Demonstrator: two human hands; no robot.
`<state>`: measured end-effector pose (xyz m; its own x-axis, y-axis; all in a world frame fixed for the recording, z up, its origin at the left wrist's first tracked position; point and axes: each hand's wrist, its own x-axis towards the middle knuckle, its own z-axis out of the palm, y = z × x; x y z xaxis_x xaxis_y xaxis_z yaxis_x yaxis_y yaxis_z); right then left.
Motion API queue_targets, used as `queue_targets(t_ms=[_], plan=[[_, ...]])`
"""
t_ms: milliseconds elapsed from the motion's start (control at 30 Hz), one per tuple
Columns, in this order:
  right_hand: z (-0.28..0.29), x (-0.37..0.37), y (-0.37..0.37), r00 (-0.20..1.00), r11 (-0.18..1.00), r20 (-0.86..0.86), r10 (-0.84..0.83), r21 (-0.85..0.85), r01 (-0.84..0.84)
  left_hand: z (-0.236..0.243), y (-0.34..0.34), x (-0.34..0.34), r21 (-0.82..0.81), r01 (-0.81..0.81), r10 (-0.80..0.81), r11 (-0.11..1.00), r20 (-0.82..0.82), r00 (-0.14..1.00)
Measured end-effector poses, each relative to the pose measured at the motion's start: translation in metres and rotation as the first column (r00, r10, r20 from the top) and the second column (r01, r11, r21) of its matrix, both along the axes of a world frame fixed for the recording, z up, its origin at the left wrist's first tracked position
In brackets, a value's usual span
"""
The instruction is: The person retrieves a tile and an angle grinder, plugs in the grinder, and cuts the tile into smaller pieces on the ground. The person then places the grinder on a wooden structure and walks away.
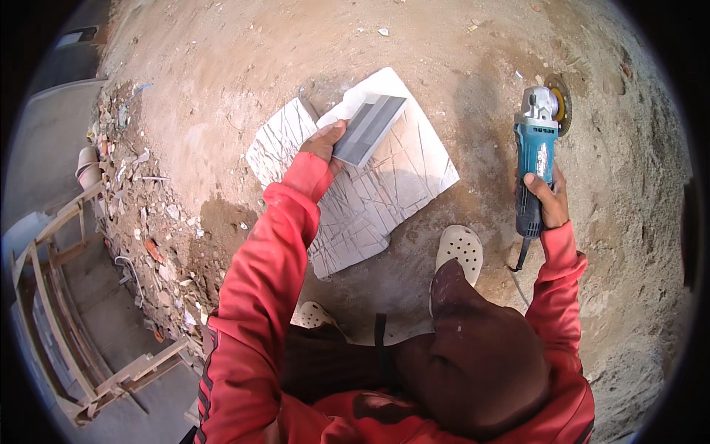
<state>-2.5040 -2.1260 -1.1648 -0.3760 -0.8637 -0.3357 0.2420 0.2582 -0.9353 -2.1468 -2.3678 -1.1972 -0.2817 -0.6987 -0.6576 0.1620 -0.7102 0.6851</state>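
Note:
My left hand (324, 143) grips the near end of a flat grey rectangular tile piece (372, 127) with a lighter strip along it. That piece is over a broken white slab (421, 166) scored with many dark cut lines; I cannot tell whether the two touch. My right hand (551, 200) is closed around the black rear grip of a teal angle grinder (538, 144), off to the right. Its silver head points away from me, and the cutting disc (560, 105) stands on edge at its right side. A cord trails from the grip's near end.
My feet in cream clogs (460, 248) are just below the slab. Rubble and broken bits (151, 248) line the left edge of the dirt ground. Beyond, lower down, lie a wooden frame (63, 325) and a pale pot (87, 169). Rough sandy ground (636, 244) is at the right.

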Motion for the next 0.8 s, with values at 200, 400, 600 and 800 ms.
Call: queue_targets(t_ms=[200,400,600,800], plan=[[-0.04,-0.014,-0.061,0.993,0.993,0.012,0.115,-0.007,-0.114,-0.018,-0.012,-0.036,-0.326,0.178,-0.083,0.928,0.286,0.955],[-0.068,0.014,-0.067,0.982,0.989,0.111,0.15,-0.02,-0.149,-0.039,-0.037,-0.034,-0.413,0.533,-0.136,0.739,0.683,0.718],[-0.063,0.03,-0.031,0.981,0.993,0.165,0.103,0.031,-0.11,-0.042,-0.031,-0.026,-0.429,0.883,0.115,0.188,0.903,0.414],[-0.052,0.047,0.018,0.998,1.0,0.066,0.021,0.018,-0.022,-0.039,0.015,-0.014,-0.329,0.944,0.205,0.027,0.926,0.317]])
